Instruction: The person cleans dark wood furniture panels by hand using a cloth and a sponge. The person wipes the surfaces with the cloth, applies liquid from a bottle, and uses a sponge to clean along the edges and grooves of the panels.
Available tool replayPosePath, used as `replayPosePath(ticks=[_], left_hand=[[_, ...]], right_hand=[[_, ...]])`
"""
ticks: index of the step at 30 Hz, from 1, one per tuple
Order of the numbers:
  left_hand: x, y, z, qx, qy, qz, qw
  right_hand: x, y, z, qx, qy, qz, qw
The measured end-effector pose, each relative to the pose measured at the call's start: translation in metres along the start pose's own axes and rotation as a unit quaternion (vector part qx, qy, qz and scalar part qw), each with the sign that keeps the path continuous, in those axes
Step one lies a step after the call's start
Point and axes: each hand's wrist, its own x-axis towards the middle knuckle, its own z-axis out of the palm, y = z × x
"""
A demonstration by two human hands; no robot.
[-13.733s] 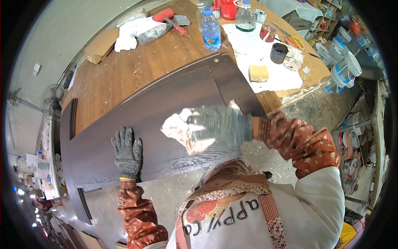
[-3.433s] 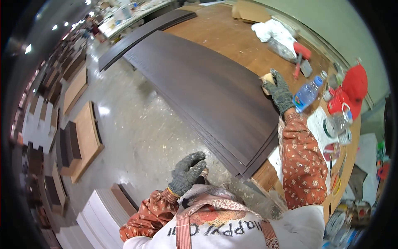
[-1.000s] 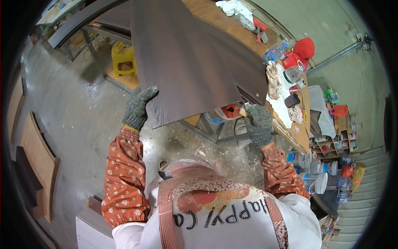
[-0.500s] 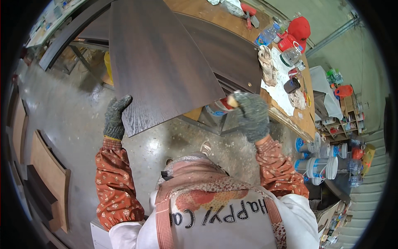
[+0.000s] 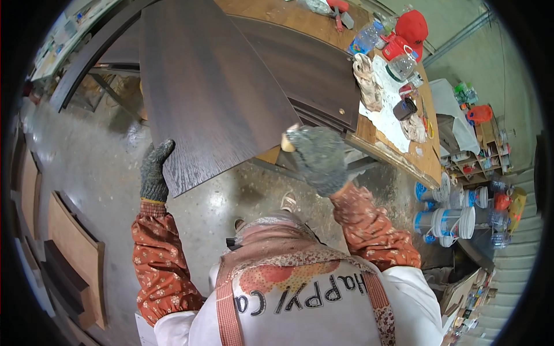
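Note:
A long dark brown wood-grain board [image 5: 208, 98] slants away from me, its near end over the floor. At its near left corner my left hand [image 5: 154, 173], in a grey knit glove, is closed on the edge with the thumb up. My right hand [image 5: 318, 160], gloved alike and slightly smeared by motion, is curled beside the near right corner. Something small and tan [image 5: 287, 142] shows at its fingers; I cannot make out what it is. Behind lies another dark panel [image 5: 300, 69] with more dark edges under it.
On the wooden bench [image 5: 369, 141] at right lie a tan cloth [image 5: 367, 83], white paper, a dark cup [image 5: 405, 108], bottles and a red cap [image 5: 411, 26]. White buckets [image 5: 456, 224] stand on the floor right. Curved wooden panels [image 5: 75, 242] lean at far left.
My right hand has moved left, up to the board's near right corner. My left hand and the board have shifted slightly left and nearer in the view.

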Motion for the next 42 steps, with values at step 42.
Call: replayPosePath(ticks=[42], left_hand=[[-0.004, 0.002, 0.004, 0.004, -0.004, 0.012, 1.000]], right_hand=[[0.005, 0.000, 0.036, 0.124, 0.087, 0.109, 0.982]])
